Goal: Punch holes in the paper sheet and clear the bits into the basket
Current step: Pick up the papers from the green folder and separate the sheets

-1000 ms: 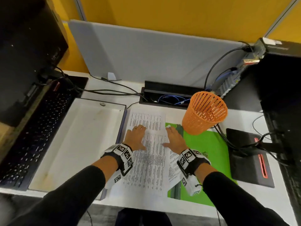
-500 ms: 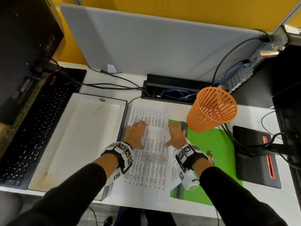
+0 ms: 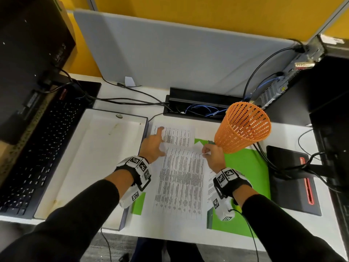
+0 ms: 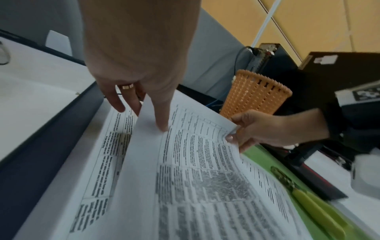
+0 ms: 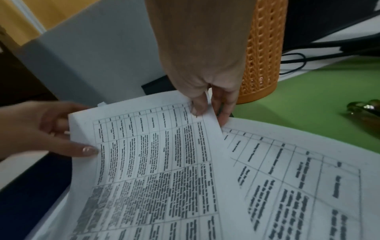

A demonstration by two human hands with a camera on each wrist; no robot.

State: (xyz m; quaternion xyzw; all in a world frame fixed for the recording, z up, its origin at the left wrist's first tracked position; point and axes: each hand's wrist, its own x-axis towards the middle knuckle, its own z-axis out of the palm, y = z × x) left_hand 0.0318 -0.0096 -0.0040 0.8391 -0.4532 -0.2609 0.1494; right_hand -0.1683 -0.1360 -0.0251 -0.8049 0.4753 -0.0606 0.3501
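White table (image 3: pixel 207 127) by grey partition | right hand (image 3: pixel 214 157) pinches top paper sheet (image 3: pixel 181 178) corner, lifted | left hand (image 3: pixel 152 146) flat, fingers spread on sheet beneath | orange basket (image 3: pixel 243 127) beside

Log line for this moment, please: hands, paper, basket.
right hand pinches top sheet far corner, lifted | left hand fingers straight on sheets | basket upright beside | holes not yet punched

head: above desk, looking down | wrists: close, along fingers | shared: paper sheet (image 3: pixel 181 178), basket (image 3: pixel 243 127)
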